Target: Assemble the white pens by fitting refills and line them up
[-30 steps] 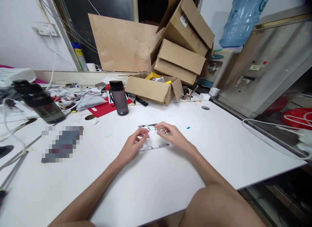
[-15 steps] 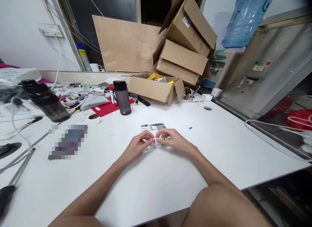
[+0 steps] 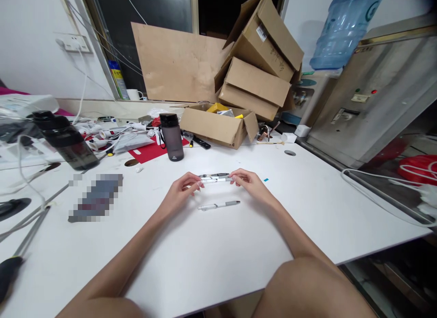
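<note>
A white-and-grey pen [image 3: 215, 180] lies crosswise between my fingertips, just in front of a dark-tipped pen [image 3: 222, 174]. My left hand [image 3: 182, 190] pinches its left end with thumb and fingers. At the grey end, my right hand [image 3: 248, 183] grips it the same way. Whether more pens lie tight against these two, I cannot make out. Closer to me, a single white pen [image 3: 218, 206] with a grey grip rests on the white table [image 3: 211, 254], apart from both hands.
A dark tumbler [image 3: 172, 138] stands beyond my left hand, with an open cardboard box [image 3: 211, 125] behind. A blurred-out dark flat object [image 3: 99, 197] lies left. A small blue scrap [image 3: 266, 180] is right of my right hand. A tilted black bottle [image 3: 64, 140] and cables crowd the far left.
Both hands have moved away from me and spread apart, from close together over the nearer pens to the ends of a pen by the back one. A nearer pen is now uncovered.
</note>
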`<action>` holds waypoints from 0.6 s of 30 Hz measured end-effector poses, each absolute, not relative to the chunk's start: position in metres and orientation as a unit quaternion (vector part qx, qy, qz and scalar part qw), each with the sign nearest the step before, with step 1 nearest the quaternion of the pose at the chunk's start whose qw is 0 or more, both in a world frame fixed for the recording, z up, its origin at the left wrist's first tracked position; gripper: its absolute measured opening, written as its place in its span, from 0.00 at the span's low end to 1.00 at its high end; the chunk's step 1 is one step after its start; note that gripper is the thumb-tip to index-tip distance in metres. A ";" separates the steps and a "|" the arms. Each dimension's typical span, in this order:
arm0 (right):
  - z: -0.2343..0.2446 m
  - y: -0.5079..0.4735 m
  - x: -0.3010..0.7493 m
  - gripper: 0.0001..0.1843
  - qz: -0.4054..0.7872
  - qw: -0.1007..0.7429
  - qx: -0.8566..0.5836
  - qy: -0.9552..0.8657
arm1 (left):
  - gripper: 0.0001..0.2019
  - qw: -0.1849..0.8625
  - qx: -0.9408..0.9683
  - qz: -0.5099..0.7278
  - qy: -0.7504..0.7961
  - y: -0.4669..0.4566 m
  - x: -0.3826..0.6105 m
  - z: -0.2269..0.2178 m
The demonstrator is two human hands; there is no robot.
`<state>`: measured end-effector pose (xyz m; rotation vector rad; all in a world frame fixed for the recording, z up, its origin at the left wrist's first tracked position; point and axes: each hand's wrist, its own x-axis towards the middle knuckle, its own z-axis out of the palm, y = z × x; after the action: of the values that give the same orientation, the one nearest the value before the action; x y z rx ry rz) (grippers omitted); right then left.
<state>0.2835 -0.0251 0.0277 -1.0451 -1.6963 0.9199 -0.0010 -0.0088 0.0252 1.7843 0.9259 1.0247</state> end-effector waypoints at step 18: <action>0.010 -0.031 0.289 0.08 0.367 0.284 -0.453 -0.761 | 0.14 0.320 0.853 0.181 0.372 0.003 -0.022 0.014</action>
<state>0.2893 -0.0312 0.0095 -1.2122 -2.0363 0.9824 -0.0219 0.0032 0.0140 2.2412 0.9771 0.4762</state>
